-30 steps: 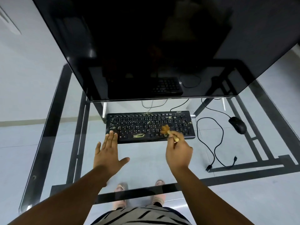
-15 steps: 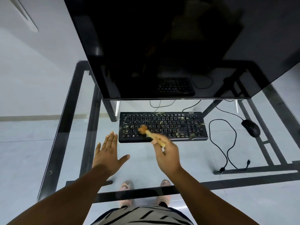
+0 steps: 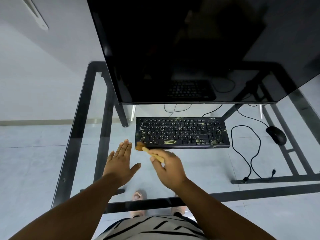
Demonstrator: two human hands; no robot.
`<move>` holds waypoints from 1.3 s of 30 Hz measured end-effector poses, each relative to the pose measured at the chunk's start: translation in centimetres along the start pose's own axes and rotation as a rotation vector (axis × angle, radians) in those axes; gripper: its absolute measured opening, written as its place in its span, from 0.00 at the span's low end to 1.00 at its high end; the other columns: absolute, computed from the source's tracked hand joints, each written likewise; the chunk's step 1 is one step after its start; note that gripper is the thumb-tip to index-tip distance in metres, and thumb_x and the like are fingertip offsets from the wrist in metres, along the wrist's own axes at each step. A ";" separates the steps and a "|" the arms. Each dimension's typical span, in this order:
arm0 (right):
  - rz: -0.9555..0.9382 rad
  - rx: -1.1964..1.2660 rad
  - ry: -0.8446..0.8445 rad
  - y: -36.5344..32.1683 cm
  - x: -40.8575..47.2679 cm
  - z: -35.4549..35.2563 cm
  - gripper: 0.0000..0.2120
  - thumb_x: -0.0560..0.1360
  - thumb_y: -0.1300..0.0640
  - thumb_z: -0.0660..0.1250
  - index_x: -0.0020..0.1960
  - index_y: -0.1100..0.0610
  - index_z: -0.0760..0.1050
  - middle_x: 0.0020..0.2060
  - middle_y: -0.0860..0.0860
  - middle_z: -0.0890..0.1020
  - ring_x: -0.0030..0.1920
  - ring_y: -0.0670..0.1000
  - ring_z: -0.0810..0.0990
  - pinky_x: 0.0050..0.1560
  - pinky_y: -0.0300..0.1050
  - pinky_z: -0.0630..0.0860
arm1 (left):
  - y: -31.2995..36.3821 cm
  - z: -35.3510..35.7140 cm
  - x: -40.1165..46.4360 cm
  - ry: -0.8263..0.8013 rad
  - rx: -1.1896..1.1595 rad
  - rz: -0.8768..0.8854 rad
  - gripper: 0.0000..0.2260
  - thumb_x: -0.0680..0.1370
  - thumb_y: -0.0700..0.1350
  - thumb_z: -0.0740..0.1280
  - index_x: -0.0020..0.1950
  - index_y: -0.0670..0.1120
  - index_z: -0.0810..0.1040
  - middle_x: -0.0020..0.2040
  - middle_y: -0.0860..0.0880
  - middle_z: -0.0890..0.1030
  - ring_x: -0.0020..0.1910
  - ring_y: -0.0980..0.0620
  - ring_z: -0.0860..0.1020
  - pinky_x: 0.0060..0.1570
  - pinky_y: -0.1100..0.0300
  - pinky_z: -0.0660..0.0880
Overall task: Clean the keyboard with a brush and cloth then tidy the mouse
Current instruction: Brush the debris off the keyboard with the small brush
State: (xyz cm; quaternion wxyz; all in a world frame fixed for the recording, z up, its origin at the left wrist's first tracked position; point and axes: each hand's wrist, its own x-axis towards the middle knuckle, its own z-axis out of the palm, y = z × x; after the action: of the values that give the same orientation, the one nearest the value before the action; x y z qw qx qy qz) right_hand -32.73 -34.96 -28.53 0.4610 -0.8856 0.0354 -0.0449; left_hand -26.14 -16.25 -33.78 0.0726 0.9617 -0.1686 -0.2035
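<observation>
A black keyboard (image 3: 182,133) with yellowish dirt on several keys lies on the glass desk under the monitor. My right hand (image 3: 168,168) grips a small wooden-handled brush (image 3: 147,150); its brown bristles sit at the keyboard's front left corner. My left hand (image 3: 121,161) lies flat and open on the glass, just left of that corner, fingers apart. A black wired mouse (image 3: 276,135) rests to the right of the keyboard, its cable (image 3: 245,153) looping loosely across the glass. No cloth is in view.
A large dark monitor (image 3: 190,49) overhangs the back of the glass desk (image 3: 199,170). The desk's black metal frame (image 3: 76,129) shows at the left and front edges. A loose cable end (image 3: 245,179) lies near the front right. My feet show through the glass.
My right hand has swept the brush leftward across the keyboard, from its right part to the front left corner. My left hand stays flat on the glass. The view has shifted left.
</observation>
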 end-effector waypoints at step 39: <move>0.207 0.060 0.232 5.9 -2.6 -7.7 0.12 0.77 0.52 0.63 0.57 0.50 0.80 0.48 0.40 0.85 0.34 0.42 0.78 0.35 0.36 0.72 | 8.1 0.6 1.6 0.154 0.006 0.107 0.37 0.80 0.61 0.54 0.79 0.46 0.40 0.78 0.51 0.36 0.76 0.54 0.36 0.75 0.53 0.40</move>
State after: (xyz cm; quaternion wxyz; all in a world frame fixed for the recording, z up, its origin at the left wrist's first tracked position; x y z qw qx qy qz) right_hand -36.31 -44.30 -29.13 0.4820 -0.8520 0.1782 -0.1003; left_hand -27.38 -24.43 -33.20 0.0932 0.9644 -0.2141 -0.1244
